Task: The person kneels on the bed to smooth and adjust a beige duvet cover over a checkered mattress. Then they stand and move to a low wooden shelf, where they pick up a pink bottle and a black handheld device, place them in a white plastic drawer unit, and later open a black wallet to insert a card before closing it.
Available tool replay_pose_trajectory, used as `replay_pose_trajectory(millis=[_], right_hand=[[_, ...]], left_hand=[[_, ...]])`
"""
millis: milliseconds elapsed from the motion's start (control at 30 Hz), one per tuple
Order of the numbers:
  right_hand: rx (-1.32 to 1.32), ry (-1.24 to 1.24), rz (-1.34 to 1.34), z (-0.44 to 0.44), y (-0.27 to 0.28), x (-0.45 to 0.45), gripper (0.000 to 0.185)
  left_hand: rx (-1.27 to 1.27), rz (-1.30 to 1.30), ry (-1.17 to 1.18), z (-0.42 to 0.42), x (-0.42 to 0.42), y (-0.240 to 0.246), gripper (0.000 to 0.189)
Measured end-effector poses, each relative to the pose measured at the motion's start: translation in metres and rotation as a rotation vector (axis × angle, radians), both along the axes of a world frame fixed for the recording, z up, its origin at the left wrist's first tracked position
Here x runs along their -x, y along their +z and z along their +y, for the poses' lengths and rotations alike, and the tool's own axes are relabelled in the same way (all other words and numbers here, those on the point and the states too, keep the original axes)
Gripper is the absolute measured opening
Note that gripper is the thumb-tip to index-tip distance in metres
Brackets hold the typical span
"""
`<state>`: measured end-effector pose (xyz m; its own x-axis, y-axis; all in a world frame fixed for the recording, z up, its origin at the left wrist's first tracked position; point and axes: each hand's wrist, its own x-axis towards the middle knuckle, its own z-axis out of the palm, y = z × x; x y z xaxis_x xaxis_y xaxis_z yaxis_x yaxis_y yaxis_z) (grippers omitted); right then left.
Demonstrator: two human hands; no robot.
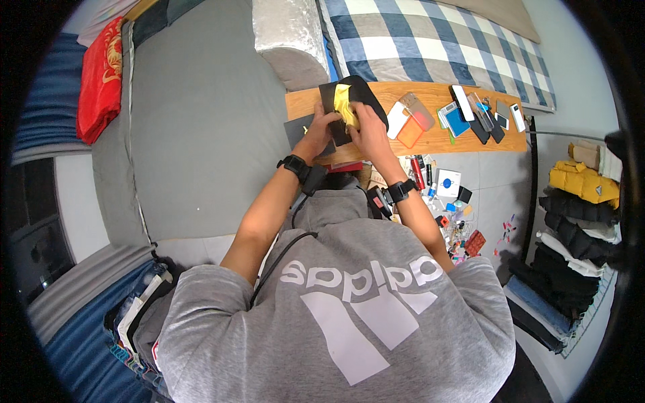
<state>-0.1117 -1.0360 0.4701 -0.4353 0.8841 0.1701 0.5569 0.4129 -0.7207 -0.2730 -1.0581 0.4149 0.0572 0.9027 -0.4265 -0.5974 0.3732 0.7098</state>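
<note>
A crumpled yellow piece, perhaps cloth or paper (342, 95), lies over a black flat case or folder (327, 93) at the wooden table's left end. My left hand (320, 132) holds the black case's left side, its thumb by the yellow piece. The fingers of my right hand (368, 128) pinch the lower part of the yellow piece. Behind my right hand is a rounded black object (365, 90). A dark flat card or booklet (297, 132) with a small yellow mark lies left of my left hand, partly hidden by it.
Phone cases (410, 132) and several phones (462, 103) lie along the wooden table (433, 146). Below, the floor holds a red cylinder (417, 173), a white box (448, 182) and many small items. A grey mattress (201, 126) is at left, a checked bed (428, 40) behind, folded clothes (579, 184) at right.
</note>
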Motion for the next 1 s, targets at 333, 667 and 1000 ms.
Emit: replay_pose_trajectory(millis=[333, 667, 1000], right_hand=[[0.088, 0.163, -0.416, -0.011, -0.006, -0.011, 0.009], [-0.263, -0.160, 0.030, -0.010, 0.050, -0.016, 0.024], [-0.150, -0.022, 0.036, -0.004, 0.016, -0.015, 0.032]], left_hand=[[-0.089, 0.014, 0.019, 0.003, -0.010, -0.003, 0.067], [-0.087, -0.015, 0.031, 0.001, -0.003, 0.004, 0.066], [-0.128, 0.218, 0.006, 0.005, -0.013, -0.010, 0.078]])
